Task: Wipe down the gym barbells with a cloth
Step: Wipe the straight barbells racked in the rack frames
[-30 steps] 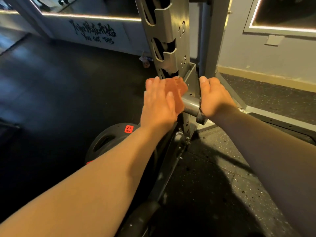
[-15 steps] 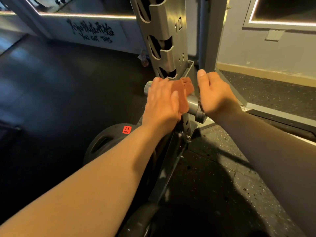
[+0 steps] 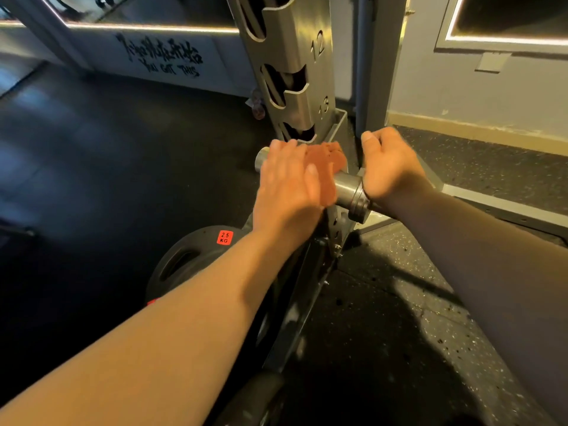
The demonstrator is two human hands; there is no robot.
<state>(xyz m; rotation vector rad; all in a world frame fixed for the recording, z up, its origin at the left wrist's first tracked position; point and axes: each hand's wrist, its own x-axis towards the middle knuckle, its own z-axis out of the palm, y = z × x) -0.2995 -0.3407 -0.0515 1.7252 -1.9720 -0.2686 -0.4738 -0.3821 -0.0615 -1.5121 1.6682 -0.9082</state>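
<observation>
The steel sleeve of a barbell [image 3: 347, 186] runs across the middle of the view, low on the rack. Its bare end [image 3: 261, 159] pokes out to the left of my left hand [image 3: 289, 186]. That hand lies over the sleeve and presses an orange cloth [image 3: 322, 167] onto it, fingers wrapped over the top. My right hand [image 3: 390, 167] is closed around the bar just right of the sleeve's collar [image 3: 358, 201]; the bar beyond it is hidden by my hand and forearm.
The grey rack upright [image 3: 295, 72] with numbered notches rises right behind the sleeve. A black 2.5 kg weight plate [image 3: 190, 256] leans by the rack's base at lower left. Dark rubber floor surrounds it; a grey wall and skirting stand at right.
My left hand and the cloth have slid along the sleeve, and the sleeve's left end, covered a second ago, now shows. The right hand keeps its hold.
</observation>
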